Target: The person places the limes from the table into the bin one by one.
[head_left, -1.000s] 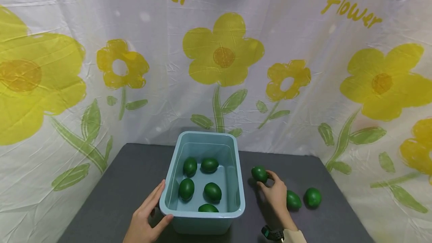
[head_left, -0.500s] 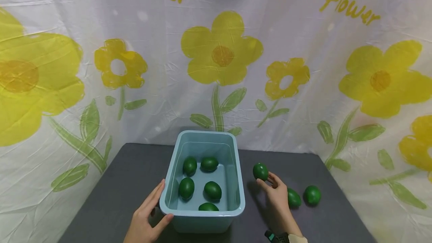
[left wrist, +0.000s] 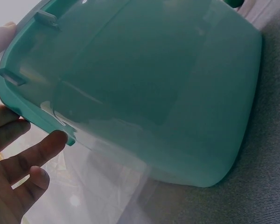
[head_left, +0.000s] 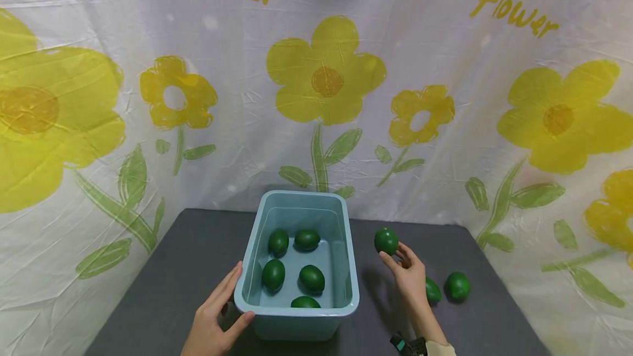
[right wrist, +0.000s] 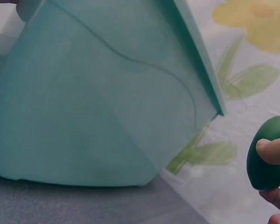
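My left hand (head_left: 215,309) grips the near left corner of a light blue plastic bin (head_left: 352,268), thumb on the front rim and fingers along the left side. In the left wrist view those fingers (left wrist: 46,147) bend at the rim's underside. Several glossy dark green limes (head_left: 312,279) lie spread on the bin's floor, one partly hidden behind the near rim. To the right of the bin, my right hand (head_left: 411,276) pinches another lime (head_left: 386,241) between thumb and fingertips, above the table. The right wrist view shows this held lime (right wrist: 266,154) beside the bin's wall.
Two more limes rest on the table right of my right hand: a partly hidden lime (head_left: 433,291) and a lime (head_left: 457,287) farther right. The dark grey tabletop (head_left: 198,246) ends at a white curtain (head_left: 237,153) with yellow flowers.
My right hand has lifted the lime up from the table and slightly to the right. My left hand and the bin have stayed in place.
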Available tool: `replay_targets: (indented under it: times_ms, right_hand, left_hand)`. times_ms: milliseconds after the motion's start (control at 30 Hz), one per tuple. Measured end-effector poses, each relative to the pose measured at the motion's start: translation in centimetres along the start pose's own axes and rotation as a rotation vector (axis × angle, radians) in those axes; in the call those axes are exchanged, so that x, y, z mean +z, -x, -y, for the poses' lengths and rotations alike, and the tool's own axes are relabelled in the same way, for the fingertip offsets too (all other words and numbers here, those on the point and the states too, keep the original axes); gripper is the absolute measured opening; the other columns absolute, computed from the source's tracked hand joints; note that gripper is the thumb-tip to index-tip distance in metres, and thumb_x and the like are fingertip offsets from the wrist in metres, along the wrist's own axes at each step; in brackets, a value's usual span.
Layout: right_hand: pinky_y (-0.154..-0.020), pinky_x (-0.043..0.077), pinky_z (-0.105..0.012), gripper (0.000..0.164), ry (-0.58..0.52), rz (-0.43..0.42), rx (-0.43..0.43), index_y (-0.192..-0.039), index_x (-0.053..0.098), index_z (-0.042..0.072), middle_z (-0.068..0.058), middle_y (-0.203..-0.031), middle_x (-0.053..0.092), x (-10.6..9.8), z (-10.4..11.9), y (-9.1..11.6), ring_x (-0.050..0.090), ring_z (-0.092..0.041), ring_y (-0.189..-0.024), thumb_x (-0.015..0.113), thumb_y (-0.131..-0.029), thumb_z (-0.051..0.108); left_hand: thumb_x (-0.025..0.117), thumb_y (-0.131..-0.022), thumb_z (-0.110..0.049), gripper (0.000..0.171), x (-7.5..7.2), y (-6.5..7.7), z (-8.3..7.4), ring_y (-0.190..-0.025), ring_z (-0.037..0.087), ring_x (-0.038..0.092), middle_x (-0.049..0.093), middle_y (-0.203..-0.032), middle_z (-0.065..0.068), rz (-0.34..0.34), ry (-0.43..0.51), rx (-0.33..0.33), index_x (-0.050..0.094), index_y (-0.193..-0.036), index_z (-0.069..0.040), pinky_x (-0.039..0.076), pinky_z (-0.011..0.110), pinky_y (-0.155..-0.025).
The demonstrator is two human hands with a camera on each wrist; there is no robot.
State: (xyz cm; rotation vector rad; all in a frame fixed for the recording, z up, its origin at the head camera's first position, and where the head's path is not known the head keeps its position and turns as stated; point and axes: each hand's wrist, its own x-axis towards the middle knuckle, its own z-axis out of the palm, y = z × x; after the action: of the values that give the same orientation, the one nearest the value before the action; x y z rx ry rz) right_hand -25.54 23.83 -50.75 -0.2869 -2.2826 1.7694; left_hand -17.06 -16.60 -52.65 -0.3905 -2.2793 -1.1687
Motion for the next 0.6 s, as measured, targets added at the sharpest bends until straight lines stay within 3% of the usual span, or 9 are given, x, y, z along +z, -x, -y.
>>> replay_targets:
  times_ms: [267, 367, 500, 600]
  right_hand:
    - [-0.117, 0.041, -0.054, 0.074, -0.007, -0.004, -0.024, -0.16, 0.047, 0.006, -0.023, -0.154, 0.055, 0.0, 1.3, 0.3, 0.051, -0.039, -0.142, 0.08, -0.098, 0.031]
    - [-0.109, 0.046, -0.038, 0.073, 0.009, -0.013, -0.042, -0.159, 0.048, 0.008, -0.02, -0.153, 0.058, 0.2, 2.1, 0.5, 0.054, -0.034, -0.136, 0.08, -0.098, 0.032]
    - [-0.094, 0.043, -0.016, 0.071, 0.015, -0.023, -0.063, -0.158, 0.051, 0.01, -0.017, -0.15, 0.061, 0.5, 3.5, 0.7, 0.055, -0.03, -0.133, 0.081, -0.097, 0.033]
    - [-0.088, 0.042, -0.015, 0.069, 0.015, -0.033, -0.088, -0.155, 0.055, 0.01, -0.016, -0.146, 0.064, 1.0, 4.3, 1.1, 0.058, -0.025, -0.124, 0.082, -0.096, 0.032]
  left_hand:
    - [0.088, -0.086, -0.016, 0.085, -0.1, 0.1, 0.0, -0.092, 0.004, 0.053, 0.055, -0.157, 0.011, -0.001, 0.01, 0.0, 0.049, -0.161, -0.019, 0.041, 0.023, -0.058]
    - [0.088, -0.086, -0.016, 0.085, -0.1, 0.1, 0.0, -0.092, 0.004, 0.053, 0.055, -0.158, 0.011, 0.006, 0.015, 0.0, 0.048, -0.161, -0.019, 0.041, 0.023, -0.059]
    - [0.088, -0.087, -0.015, 0.086, -0.1, 0.0, 0.1, -0.094, 0.004, 0.053, 0.053, -0.16, 0.009, 0.015, 0.02, 0.0, 0.047, -0.162, -0.019, 0.041, 0.022, -0.06]
    - [0.088, -0.086, -0.015, 0.086, -0.1, 0.0, 0.1, -0.096, 0.004, 0.053, 0.053, -0.16, 0.008, 0.017, 0.02, 0.0, 0.047, -0.162, -0.02, 0.041, 0.022, -0.06]
